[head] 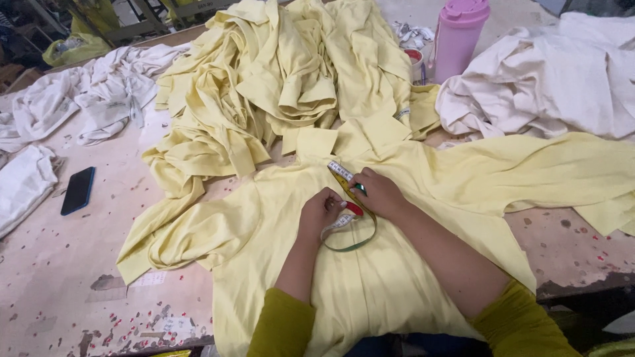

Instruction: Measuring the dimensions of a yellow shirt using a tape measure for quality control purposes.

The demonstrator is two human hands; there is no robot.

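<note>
A pale yellow shirt (278, 225) lies spread flat on the worn table (59, 277) in front of me. My left hand (319, 210) and my right hand (375, 192) both rest on its upper middle, close to the collar. Between them they pinch a yellow measuring tape (343, 173), its near end stretched along the fabric below the collar. The rest of the tape hangs in a loose loop (357, 243) on the shirt just below my hands. Both arms wear olive-green sleeves.
A heap of yellow shirts (278, 79) sits behind the spread one. White garments lie at the left (79, 99) and back right (549, 79). A pink lidded bottle (458, 36) stands at the back. A dark phone (78, 190) lies at the left.
</note>
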